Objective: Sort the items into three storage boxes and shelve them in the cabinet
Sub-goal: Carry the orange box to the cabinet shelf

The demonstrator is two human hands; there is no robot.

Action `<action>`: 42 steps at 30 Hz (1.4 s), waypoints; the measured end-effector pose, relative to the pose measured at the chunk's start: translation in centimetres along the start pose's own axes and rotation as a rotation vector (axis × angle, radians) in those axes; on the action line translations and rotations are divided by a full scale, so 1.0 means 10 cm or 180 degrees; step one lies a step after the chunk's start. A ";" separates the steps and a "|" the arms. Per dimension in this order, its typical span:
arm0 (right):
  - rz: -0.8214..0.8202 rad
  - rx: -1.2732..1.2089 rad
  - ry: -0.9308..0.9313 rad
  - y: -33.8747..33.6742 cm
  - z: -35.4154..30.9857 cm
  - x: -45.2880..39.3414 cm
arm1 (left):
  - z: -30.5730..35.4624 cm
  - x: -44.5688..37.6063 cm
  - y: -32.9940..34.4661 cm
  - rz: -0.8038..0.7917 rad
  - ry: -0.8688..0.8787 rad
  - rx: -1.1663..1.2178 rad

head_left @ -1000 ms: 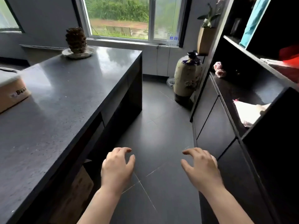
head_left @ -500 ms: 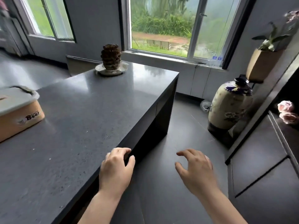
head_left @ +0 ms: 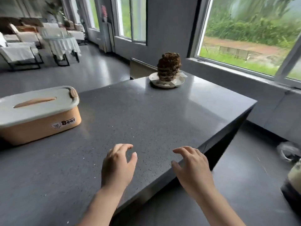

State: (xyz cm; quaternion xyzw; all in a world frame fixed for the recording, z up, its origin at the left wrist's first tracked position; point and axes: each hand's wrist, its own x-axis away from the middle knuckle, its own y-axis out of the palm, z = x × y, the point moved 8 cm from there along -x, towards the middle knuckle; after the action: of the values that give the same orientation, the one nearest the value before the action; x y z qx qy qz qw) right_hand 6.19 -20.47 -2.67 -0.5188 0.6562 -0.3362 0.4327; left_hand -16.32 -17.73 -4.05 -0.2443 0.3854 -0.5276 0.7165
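Observation:
An orange storage box [head_left: 39, 123] with a pale grey lid and a "Bear" label stands on the dark counter [head_left: 146, 115] at the left. My left hand [head_left: 118, 165] hovers over the counter's near part, fingers loosely curled, holding nothing. My right hand [head_left: 193, 167] is beside it over the counter's right edge, fingers spread and loosely bent, also holding nothing. Both hands are well to the right of the box and apart from it. The cabinet is out of view.
A brown cone-like ornament on a white dish [head_left: 167, 80] sits at the counter's far end. A window [head_left: 250, 35] runs along the right wall. A large jar [head_left: 293, 178] stands on the floor at the right edge. Chairs and a small table [head_left: 60, 43] fill the far left.
The view has swung left from the cabinet to the counter, bringing the orange box fully into view. Both hands now hover over the counter instead of the floor, still holding nothing.

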 end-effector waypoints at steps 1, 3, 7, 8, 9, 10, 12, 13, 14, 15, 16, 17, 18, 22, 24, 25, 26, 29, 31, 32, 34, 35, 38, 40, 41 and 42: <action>-0.0076 0.0016 -0.0166 0.04 -0.03 -0.18 | -0.04 -0.08 -0.01 0.0100 -0.0157 -0.0021; -0.0188 -0.0010 -0.0475 0.11 -0.13 -0.53 | -0.12 -0.21 -0.05 0.0292 -0.0449 -0.0064; -0.0322 -0.0217 -0.0975 0.30 -0.49 -1.13 | -0.39 -0.44 -0.28 0.0782 -0.0945 -0.0171; -0.0366 -0.0259 -0.1088 0.37 -0.61 -1.25 | -0.48 -0.47 -0.36 0.0899 -0.1067 -0.0199; -0.0425 -0.0302 -0.1178 0.44 -0.74 -1.34 | -0.58 -0.50 -0.44 0.0984 -0.1189 -0.0225; -0.0480 -0.0356 -0.1250 0.52 -0.87 -1.42 | -0.68 -0.52 -0.53 0.1054 -0.1307 -0.0245; -0.0545 -0.0489 -0.1380 0.66 -1.16 -1.56 | -0.90 -0.56 -0.72 0.1209 -0.1483 -0.0292; -0.0555 -0.0554 -0.1457 0.73 -1.32 -1.61 | -1.02 -0.59 -0.82 0.1293 -0.1552 -0.0320; -0.0562 -0.0612 -0.1534 0.80 -1.49 -1.66 | -1.14 -0.63 -0.94 0.1375 -0.1619 -0.0351; -0.0568 -0.0659 -0.1597 0.87 -1.66 -1.71 | -1.26 -0.68 -1.05 0.1444 -0.1680 -0.0378; -0.0568 -0.0689 -0.1645 0.95 -1.83 -1.76 | -1.39 -0.73 -1.16 0.1502 -0.1723 -0.0402; -0.0561 -0.0702 -0.1675 1.03 -1.99 -1.80 | -1.52 -0.79 -1.26 0.1547 -0.1744 -0.0426; -0.0561 -0.0707 -0.1682 1.11 -2.14 -1.85 | -1.64 -0.85 -1.35 0.1574 -0.1758 -0.0453; -0.0624 -0.0724 -0.1607 1.42 -2.73 -2.06 | -2.12 -1.13 -1.73 0.1670 -0.1685 -0.0497; -0.0647 -0.0750 -0.1544 1.57 -3.01 -2.20 | -2.43 -1.29 -1.90 0.1686 -0.1727 -0.0477; -0.0639 -0.0797 -0.1508 1.64 -3.14 -2.27 | -2.60 -1.37 -1.98 0.1702 -0.1746 -0.0444; -0.0635 -0.0854 -0.1461 1.71 -3.25 -2.36 | -2.77 -1.46 -2.05 0.1732 -0.1751 -0.0387; -0.0681 -0.1015 -0.1284 1.94 -3.51 -2.60 | -3.26 -1.73 -2.22 0.1833 -0.1843 -0.0070; -0.0728 -0.1079 -0.1196 2.09 -3.66 -2.72 | -3.56 -1.90 -2.28 0.1798 -0.1971 -0.0015; -0.0746 -0.1093 -0.1173 2.17 -3.74 -2.77 | -3.68 -1.99 -2.29 0.1747 -0.2022 -0.0006; -0.0770 -0.1106 -0.1093 2.33 -3.85 -2.89 | -3.89 -2.15 -2.26 0.1568 -0.2195 0.0236; -0.0820 -0.1143 -0.0980 2.40 -3.88 -2.94 | -3.97 -2.22 -2.24 0.1461 -0.2282 0.0417; -0.1103 -0.1233 -0.0628 2.59 -3.90 -3.08 | -4.20 -2.36 -2.20 0.1068 -0.2417 0.0524; -0.1242 -0.1232 -0.0509 2.66 -3.88 -3.15 | -4.31 -2.37 -2.19 0.0883 -0.2457 0.0438; -0.1316 -0.1254 -0.0443 2.68 -3.87 -3.17 | -4.34 -2.38 -2.19 0.0856 -0.2454 0.0434; -0.1372 -0.1294 -0.0391 2.70 -3.85 -3.18 | -4.36 -2.38 -2.18 0.0861 -0.2456 0.0466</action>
State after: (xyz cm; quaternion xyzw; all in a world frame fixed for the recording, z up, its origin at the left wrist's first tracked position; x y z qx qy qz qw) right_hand -36.89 16.46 -4.34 -0.7414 0.5574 -0.2500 0.2776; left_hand -67.51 0.15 -5.98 -0.3197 0.0787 -0.3244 0.8867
